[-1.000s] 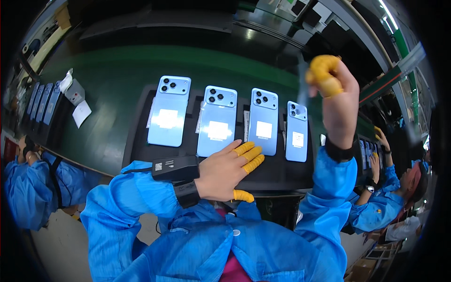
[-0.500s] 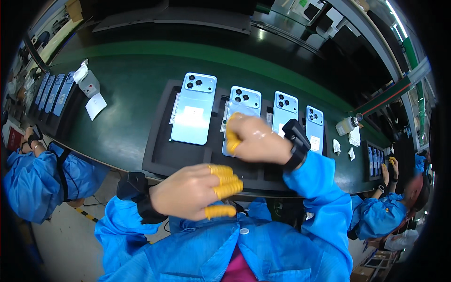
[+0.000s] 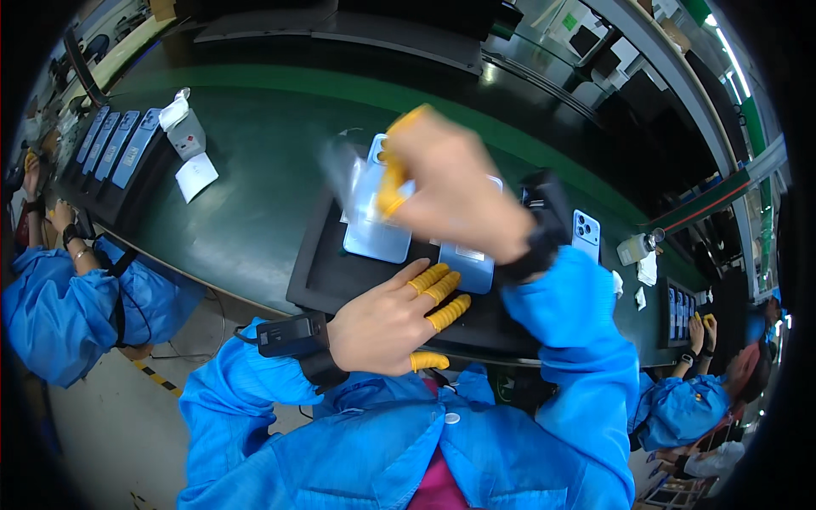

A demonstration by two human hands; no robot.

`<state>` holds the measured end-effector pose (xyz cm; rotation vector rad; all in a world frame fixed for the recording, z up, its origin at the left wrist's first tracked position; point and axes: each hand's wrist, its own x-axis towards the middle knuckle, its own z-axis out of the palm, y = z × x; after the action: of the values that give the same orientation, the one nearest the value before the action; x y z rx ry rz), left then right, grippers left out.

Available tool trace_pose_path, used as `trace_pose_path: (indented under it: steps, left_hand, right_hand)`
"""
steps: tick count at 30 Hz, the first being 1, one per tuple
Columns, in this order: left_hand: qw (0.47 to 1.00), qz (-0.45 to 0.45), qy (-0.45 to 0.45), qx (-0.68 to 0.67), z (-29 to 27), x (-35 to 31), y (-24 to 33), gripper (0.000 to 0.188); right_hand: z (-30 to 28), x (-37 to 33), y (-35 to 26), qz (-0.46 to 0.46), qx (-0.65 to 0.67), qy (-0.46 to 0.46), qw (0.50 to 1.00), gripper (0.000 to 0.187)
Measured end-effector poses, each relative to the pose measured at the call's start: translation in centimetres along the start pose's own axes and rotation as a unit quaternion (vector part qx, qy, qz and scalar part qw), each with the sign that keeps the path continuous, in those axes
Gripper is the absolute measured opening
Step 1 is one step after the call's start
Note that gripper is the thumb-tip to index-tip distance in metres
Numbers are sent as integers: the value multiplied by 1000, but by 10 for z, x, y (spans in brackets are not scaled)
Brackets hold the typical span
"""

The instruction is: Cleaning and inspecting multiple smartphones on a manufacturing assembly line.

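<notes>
My right hand (image 3: 450,183), in yellow finger cots, hangs over the left part of a black foam tray (image 3: 327,276), blurred by motion. Its fingers are curled, and a smeared sheet of clear film (image 3: 344,174) trails from them on the left. Under it lies a light blue phone (image 3: 378,238), back up, partly covered by the hand. A second blue phone (image 3: 469,270) shows only its lower part. Farther right another phone (image 3: 585,234) shows its camera end. My left hand (image 3: 395,319) is open, fingers stretched, at the tray's near edge below the phones.
On the green bench (image 3: 255,195) at left stand a white bottle (image 3: 185,136), a white paper (image 3: 196,177) and another tray of phones (image 3: 127,153). To the right are a clear bottle (image 3: 633,248) and white wipes (image 3: 647,269). Co-workers in blue sit on both sides.
My right hand has moved left and up from the second phone, with the clear film now trailing at its left. My left hand has shifted right and slightly up, its fingers more spread.
</notes>
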<state>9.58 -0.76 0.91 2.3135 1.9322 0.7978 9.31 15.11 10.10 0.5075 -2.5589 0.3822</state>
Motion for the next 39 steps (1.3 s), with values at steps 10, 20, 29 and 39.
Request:
trace_pose_path:
  steps: [10, 20, 29, 39]
  left_hand:
    - [985, 33, 91, -146, -20, -40, 7, 50]
    - [976, 16, 148, -159, -21, -42, -3, 49]
    - [978, 22, 158, -133, -20, -47, 2, 44]
    - [981, 11, 148, -125, -17, -46, -1, 43]
  right_hand:
    - [53, -20, -8, 53, 78, -107, 990, 24]
    - [-51, 10, -6, 49, -97, 89, 990, 36]
    - [35, -7, 5, 93, 159, 57, 981, 23]
    - [36, -31, 0, 6, -47, -154, 987, 23]
